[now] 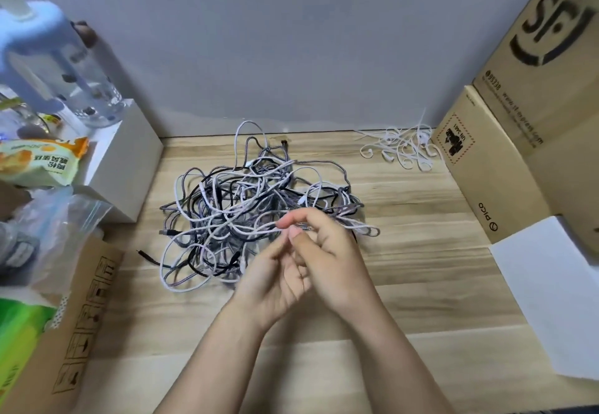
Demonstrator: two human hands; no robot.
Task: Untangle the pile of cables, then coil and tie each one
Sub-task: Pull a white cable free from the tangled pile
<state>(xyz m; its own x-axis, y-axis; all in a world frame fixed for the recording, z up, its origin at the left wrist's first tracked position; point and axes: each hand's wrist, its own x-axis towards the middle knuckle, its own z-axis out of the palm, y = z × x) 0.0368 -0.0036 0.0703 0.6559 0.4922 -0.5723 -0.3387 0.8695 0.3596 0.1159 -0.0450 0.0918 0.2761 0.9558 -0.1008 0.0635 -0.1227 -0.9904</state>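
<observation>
A tangled pile of cables [233,206], white, grey and black, lies in the middle of the wooden table [405,284]. My right hand [327,251] is at the pile's front right edge. Its thumb and fingertips pinch a white cable strand [259,229] lifted slightly off the heap. My left hand [272,281] sits just below and left of it, touching the right hand, fingers loosely curled. I see no cable in the left hand. A bunch of white ties [402,149] lies at the back right by the wall.
Cardboard boxes [505,141] stand along the right side, with a white sheet [551,290] in front of them. On the left are a cardboard box [84,316], plastic bags [48,225], a white box [126,161] and a blue-capped bottle [55,67].
</observation>
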